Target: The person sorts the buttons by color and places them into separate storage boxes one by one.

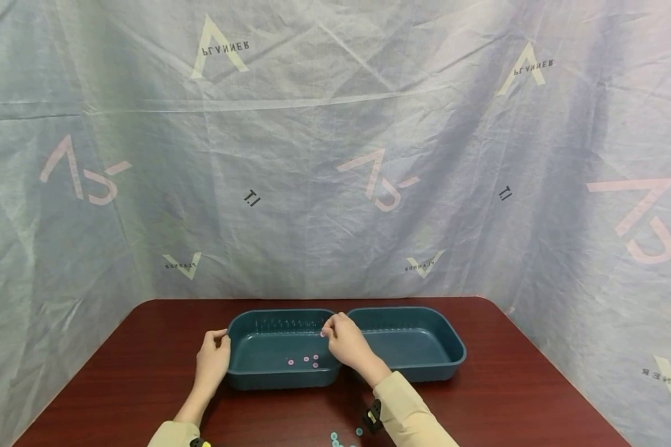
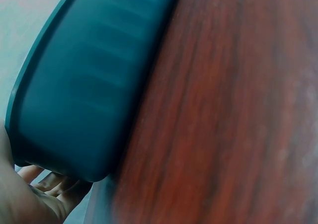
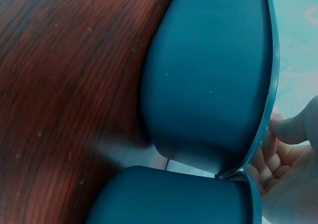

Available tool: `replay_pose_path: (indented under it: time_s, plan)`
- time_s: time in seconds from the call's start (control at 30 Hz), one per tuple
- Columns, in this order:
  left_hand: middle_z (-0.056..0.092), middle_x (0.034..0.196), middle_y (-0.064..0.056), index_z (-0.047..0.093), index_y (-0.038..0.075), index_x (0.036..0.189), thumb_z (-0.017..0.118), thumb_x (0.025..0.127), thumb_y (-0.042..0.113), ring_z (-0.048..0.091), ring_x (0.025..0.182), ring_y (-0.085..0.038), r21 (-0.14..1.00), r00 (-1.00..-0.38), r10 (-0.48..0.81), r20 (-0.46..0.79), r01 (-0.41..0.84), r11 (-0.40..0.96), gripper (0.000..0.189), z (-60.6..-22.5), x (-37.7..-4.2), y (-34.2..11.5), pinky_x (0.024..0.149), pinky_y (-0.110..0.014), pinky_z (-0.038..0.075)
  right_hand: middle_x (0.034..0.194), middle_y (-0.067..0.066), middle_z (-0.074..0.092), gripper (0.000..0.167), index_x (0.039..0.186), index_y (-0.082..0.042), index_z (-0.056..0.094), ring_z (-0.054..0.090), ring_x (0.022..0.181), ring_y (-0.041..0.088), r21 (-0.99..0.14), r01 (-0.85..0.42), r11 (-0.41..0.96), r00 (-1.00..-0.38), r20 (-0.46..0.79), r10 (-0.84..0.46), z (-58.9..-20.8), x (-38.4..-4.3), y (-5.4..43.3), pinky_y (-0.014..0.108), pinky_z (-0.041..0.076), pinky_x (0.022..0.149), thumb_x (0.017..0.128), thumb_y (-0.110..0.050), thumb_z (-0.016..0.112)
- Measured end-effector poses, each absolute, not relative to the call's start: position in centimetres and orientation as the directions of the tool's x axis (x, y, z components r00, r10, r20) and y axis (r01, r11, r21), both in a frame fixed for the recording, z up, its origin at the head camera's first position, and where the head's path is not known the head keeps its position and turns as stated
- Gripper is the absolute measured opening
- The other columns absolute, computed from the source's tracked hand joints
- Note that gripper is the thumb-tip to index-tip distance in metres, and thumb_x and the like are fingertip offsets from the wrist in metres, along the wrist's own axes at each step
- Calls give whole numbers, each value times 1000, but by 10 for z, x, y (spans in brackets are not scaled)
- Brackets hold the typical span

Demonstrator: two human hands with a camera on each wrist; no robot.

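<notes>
Two dark teal plastic trays stand side by side, the left tray (image 1: 282,380) and the right tray (image 1: 425,374). At the outer left end of the left tray, my left hand (image 1: 213,359) grips the rim; in the left wrist view the fingers of that hand (image 2: 37,199) reach behind the tray wall (image 2: 74,85). My right hand (image 1: 346,340) is over the inner end of the left tray, near where the trays meet. Between its thumb and fingertip it pinches a small pink button (image 1: 322,334). Several pink buttons (image 1: 306,359) lie on the left tray's floor.
Several light teal buttons (image 1: 334,436) lie on the dark red wooden table (image 1: 279,417) near its front, beside my right sleeve (image 1: 410,410). A printed grey cloth (image 1: 313,248) hangs behind the table and along its sides.
</notes>
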State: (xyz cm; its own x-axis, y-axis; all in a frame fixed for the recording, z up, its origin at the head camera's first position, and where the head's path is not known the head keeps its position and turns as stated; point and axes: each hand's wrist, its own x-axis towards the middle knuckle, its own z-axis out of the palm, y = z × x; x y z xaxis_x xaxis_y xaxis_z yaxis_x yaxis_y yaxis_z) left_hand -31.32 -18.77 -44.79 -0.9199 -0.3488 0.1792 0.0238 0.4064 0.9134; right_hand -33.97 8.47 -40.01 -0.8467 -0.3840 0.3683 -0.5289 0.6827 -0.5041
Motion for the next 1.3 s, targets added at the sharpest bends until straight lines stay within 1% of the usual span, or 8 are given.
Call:
replay_pose_path:
  time_s: [0.5, 0.77, 1.0, 1.3]
  plan:
    - [47, 129, -31, 41, -5, 130, 32, 101, 19, 50, 110, -41, 908, -921, -343, 184, 26, 417, 39, -451, -315, -188, 87, -52, 40, 84, 4, 53, 14, 85, -5, 58, 49, 70, 13, -499, -522, 692, -850, 372, -373, -406, -348, 81, 27, 43, 65, 96, -9, 50]
    - [48, 127, -31, 41, -6, 130, 32, 101, 18, 49, 111, -41, 907, -918, -347, 192, 31, 419, 39, -450, -315, -188, 88, -52, 40, 84, 4, 52, 13, 86, -6, 58, 48, 70, 12, -493, -526, 693, -846, 380, -373, -407, -352, 80, 27, 42, 64, 96, -10, 51]
    - [47, 128, -31, 41, -5, 130, 31, 101, 19, 49, 112, -41, 908, -918, -349, 187, 26, 419, 39, -450, -315, -189, 89, -53, 39, 86, 4, 53, 13, 86, -5, 58, 48, 73, 14, -492, -533, 689, -841, 401, -364, -407, -352, 82, 27, 42, 64, 96, -9, 51]
    - [48, 127, -31, 42, -5, 129, 33, 100, 18, 49, 112, -42, 910, -914, -359, 189, 26, 415, 38, -450, -316, -189, 89, -53, 39, 87, 5, 54, 12, 89, -6, 59, 48, 71, 13, -487, -533, 692, -840, 406, -360, -406, -351, 83, 26, 43, 64, 96, -11, 51]
